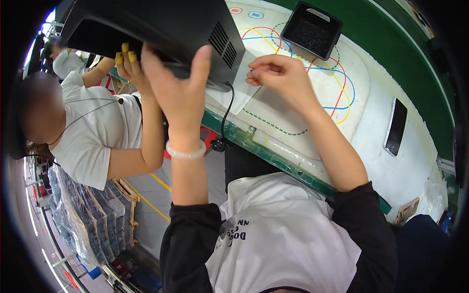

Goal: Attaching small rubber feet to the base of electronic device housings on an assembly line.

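The black machine [195,22] stands at the upper left of the worktop [288,115], its slotted vent [223,44] facing right. Its cord [227,110] drops over the worktop's edge, so the plug [218,144] hangs clear of the working surface.

The left hand [177,80] is raised in front of the machine, blurred, fingers spread and gripping nothing visible; whether it touches the casing I cannot tell. The right hand [286,78], just beside the vent, has its fingertips pinched together, a grip suited to something tiny; whether a piece sits between them is unclear.

The black tray [333,40] holds small dark pieces, probably placed there to be within the right hand's reach. The phone [396,127] lies well off to the right, seemingly out of the way. A co-worker [93,117] at left wears yellow fingertip covers [125,47], perhaps as protection.

The tray has a pale label, too small to read. Red and blue oval marks [255,15] sit near the worktop's far edge; dark lettering [237,233] crosses the person's shirt.
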Motion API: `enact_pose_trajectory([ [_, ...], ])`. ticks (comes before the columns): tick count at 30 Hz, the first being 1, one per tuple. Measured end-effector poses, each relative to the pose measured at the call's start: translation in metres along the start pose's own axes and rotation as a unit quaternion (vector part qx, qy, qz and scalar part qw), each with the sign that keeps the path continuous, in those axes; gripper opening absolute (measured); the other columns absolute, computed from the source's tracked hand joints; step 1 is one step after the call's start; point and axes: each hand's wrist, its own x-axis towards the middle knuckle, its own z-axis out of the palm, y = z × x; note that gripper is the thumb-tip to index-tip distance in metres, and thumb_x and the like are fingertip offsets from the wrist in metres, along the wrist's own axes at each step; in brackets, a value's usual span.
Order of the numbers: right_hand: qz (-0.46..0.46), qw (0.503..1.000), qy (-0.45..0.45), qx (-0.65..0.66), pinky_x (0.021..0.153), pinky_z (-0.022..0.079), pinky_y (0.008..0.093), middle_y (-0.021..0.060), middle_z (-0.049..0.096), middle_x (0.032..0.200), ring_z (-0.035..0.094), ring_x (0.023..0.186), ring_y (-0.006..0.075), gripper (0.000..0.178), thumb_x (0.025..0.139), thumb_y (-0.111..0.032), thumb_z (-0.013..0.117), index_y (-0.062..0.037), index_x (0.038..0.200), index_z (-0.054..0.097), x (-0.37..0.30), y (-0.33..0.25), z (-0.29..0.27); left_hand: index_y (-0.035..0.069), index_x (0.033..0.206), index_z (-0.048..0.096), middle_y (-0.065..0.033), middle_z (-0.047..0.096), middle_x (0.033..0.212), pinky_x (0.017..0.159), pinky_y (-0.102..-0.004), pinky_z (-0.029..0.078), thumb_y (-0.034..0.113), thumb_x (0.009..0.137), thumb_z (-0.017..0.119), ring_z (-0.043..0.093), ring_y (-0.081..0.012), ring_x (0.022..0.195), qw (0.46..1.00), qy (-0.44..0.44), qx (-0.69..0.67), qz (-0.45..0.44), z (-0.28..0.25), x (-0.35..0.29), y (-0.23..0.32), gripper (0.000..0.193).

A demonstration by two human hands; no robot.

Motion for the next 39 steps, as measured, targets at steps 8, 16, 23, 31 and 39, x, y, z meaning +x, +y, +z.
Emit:
enact_pose_trajectory([
  [8,-0.011,0.993,-0.007,-0.120,0.073,0.053,0.0228,0.0101,0.068,0.086,0.067,0.079,0.0141,0.012,0.078,0.001,0.064,0.0051,0.089,0.065,0.017,0.036,0.013,-0.007,0.106,0.049,-0.0142,0.059,0.103,0.073,-0.0245,0.048,0.016,0.081,0.072,0.059,-0.0176,0.082,0.993,0.060,-0.028,0.094,0.007,0.023,-0.024,0.041],
  [16,-0.286,0.930,-0.046,-0.225,0.064,0.048,0.0260,0.0031,0.061,0.084,0.059,0.076,0.0164,0.013,0.068,0.000,0.073,-0.0036,0.080,0.068,0.001,0.018,0.023,-0.003,0.081,0.056,-0.0013,0.060,0.071,0.058,-0.0193,0.041,0.016,0.082,0.069,0.051,-0.0057,0.061,0.981,0.105,-0.105,0.124,-0.013,0.069,0.009,0.023],
  [23,-0.374,0.881,-0.028,-0.289,0.063,0.048,0.0283,0.0039,0.062,0.084,0.060,0.076,0.0187,0.016,0.065,-0.003,0.075,-0.0039,0.079,0.067,0.002,0.021,0.025,-0.002,0.074,0.056,-0.0015,0.060,0.066,0.056,-0.0184,0.040,0.014,0.081,0.070,0.051,-0.0053,0.057,0.985,0.106,-0.062,0.118,-0.018,0.071,0.011,0.023],
  [31,-0.414,0.849,-0.012,-0.329,0.063,0.046,0.0309,0.0040,0.062,0.084,0.059,0.073,0.0210,0.015,0.065,-0.007,0.075,-0.0053,0.078,0.066,0.004,0.024,0.026,-0.003,0.074,0.057,-0.0020,0.061,0.066,0.055,-0.0160,0.039,0.010,0.082,0.068,0.050,-0.0037,0.057,0.981,0.144,-0.046,0.121,-0.008,0.066,0.022,0.019],
  [39,-0.387,0.850,0.007,-0.358,0.083,0.044,0.0354,0.0118,0.055,0.112,0.054,0.100,0.0271,0.047,0.059,-0.008,0.081,-0.0072,0.101,0.059,0.006,0.019,0.024,-0.004,0.072,0.055,-0.0022,0.060,0.065,0.053,-0.0165,0.038,0.010,0.081,0.070,0.048,-0.0033,0.056,0.984,0.127,-0.030,0.120,-0.009,0.060,0.019,0.022],
])
